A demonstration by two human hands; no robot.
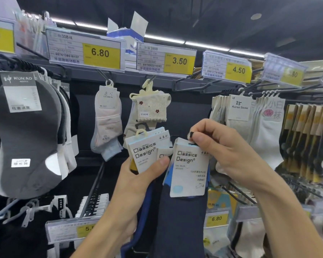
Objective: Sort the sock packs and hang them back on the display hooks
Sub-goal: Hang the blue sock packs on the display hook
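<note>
My left hand (138,180) grips a bundle of dark sock packs (147,153) with white "Classics Design" cards, thumb pressed on the front card. My right hand (222,149) pinches the black hanger tab at the top of a separate navy sock pack (188,170) with the same card, held just right of the bundle. Both packs hang down in front of the dark display wall. A bare hook (198,88) juts out above, under the 3.50 price tag (166,59).
Pink Luren socks (108,120) and cream flower socks (151,107) hang on hooks above the hands. Large grey Kun'ao packs (26,135) fill the left, white Kunao Socks packs (250,116) the right. Lower hooks (95,192) and price tags sit below.
</note>
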